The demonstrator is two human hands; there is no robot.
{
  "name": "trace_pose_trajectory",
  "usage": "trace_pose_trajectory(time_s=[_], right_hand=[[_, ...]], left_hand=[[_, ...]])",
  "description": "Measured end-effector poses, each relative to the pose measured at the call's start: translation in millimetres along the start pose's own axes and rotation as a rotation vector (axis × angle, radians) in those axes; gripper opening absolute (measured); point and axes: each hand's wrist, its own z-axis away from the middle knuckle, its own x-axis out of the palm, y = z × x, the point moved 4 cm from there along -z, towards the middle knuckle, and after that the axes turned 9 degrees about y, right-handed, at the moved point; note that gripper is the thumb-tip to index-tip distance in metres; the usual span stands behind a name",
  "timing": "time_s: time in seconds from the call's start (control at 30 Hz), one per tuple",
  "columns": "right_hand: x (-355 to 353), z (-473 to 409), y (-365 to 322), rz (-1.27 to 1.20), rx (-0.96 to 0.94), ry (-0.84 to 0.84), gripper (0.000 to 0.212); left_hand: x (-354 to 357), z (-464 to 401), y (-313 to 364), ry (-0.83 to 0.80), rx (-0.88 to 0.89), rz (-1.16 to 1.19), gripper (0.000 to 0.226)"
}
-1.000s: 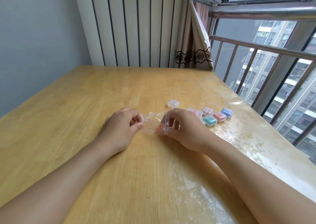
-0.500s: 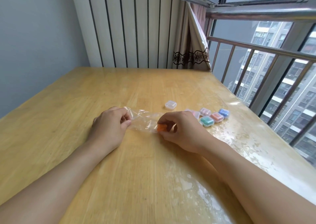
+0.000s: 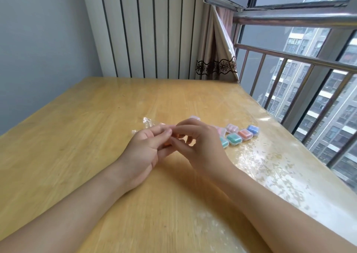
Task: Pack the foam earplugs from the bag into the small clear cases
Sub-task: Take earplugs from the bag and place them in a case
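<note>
Orange earplug (image 3: 167, 145): only a sliver shows, tucked btwn the two hands where fingertips meet; long axis can't tell. Left hand (image 3: 146, 148) fingers curled, seems to pinch it; right hand (image 3: 195, 140) curled too, tips touching left's, whether it holds anything can't tell. Bag (image 3: 147, 122) lies just beyond left hand on bench (image 3: 77, 136). Cases (image 3: 244, 134) sit right of right hand, so right is nearer; empty case (image 3: 195, 118) just past its fingertips, likely next target.

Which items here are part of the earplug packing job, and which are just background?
Job:
- clear bag
- orange earplug, between the fingers
- filled cases: teal, orange, blue, pink
- left hand, right hand

Background:
- table
- curtain
- window railing
</note>
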Motion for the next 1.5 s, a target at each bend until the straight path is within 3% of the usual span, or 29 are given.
trace_pose_trajectory(time_s=[0.17,0.3,0.4,0.53,0.67,0.8,0.93,1.0,1.1,1.2,1.27,1.4,1.5], right_hand=[[-4.8,-6.4,9.7,-0.162,0.284,-0.045,0.052],[-42.4,-29.7,22.2,0.089,0.302,0.169,0.022],[-39.7,-48.4,40.6,0.417,0.292,-0.040,0.030],[-7.0,-67.7,72.0,0.607,0.286,-0.334,0.047],[8.2,-78.9,87.0,0.657,0.308,-0.354,0.028],[-3.7,-77.9,62.4,0.331,0.363,-0.145,0.023],[-16.2,-43.3,19.9,-0.512,0.741,-0.050,0.029],[-14.6,-20.3,6.7,-0.778,0.897,-0.059,0.036],[-7.9,6.1,1.5,-0.819,0.946,-0.063,0.044],[1.3,15.1,4.2,-1.014,1.021,-0.080,0.045],[3.8,13.8,3.8,-1.094,1.044,-0.128,0.042],[3.9,10.0,10.8,-1.036,1.070,-0.175,0.037],[3.2,10.4,16.0,-0.923,1.100,-0.135,0.043]], left_hand=[[-7.8,-9.5,-4.3,0.067,-0.093,0.101,0.026],[-16.1,-13.8,-3.0,0.120,-0.155,0.198,0.027],[-17.1,-14.9,-1.7,0.113,-0.169,0.232,0.028],[-17.5,-17.3,-0.4,0.105,-0.169,0.249,0.026],[-19.6,-17.3,-1.0,0.093,-0.147,0.212,0.026],[-22.6,-17.1,6.0,0.151,-0.053,0.092,0.032],[-33.7,-21.2,16.5,0.326,0.139,-0.091,0.036],[-34.4,-21.7,16.6,0.335,0.211,-0.236,0.030],[-26.5,-16.9,15.1,0.202,0.309,-0.406,0.012],[-18.4,-10.9,7.7,0.028,0.406,-0.539,0.041],[-14.0,-7.1,6.9,-0.003,0.487,-0.581,0.048],[-12.3,-8.3,9.2,0.041,0.588,-0.608,0.028],[-10.5,-9.0,6.0,0.013,0.551,-0.597,0.010]])
